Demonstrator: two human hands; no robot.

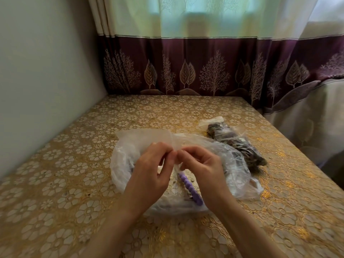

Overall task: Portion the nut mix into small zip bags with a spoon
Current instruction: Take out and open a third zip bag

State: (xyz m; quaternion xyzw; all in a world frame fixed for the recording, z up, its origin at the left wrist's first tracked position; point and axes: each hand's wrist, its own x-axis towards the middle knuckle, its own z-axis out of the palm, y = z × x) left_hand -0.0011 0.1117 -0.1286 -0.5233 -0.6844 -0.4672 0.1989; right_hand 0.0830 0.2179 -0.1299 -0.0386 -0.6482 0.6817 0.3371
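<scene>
While both hands, left hand [149,170] and right hand [200,164], pinch the crinkly clear plastic bag [232,157], a purple ridged handle [188,187] sits underneath.

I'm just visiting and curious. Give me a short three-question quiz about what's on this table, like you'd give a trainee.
1. True or false: both hands pinch the thin plastic of the large clear bag.
2. Which colour is the ridged handle lying under the hands? A) green B) purple C) red
3. Fill in: the bag of dark nut mix lies on the table to the ___ of the large clear bag.

Key:
1. True: the left hand and right hand meet at the plastic, fingers curled on it.
2. B
3. right
</scene>
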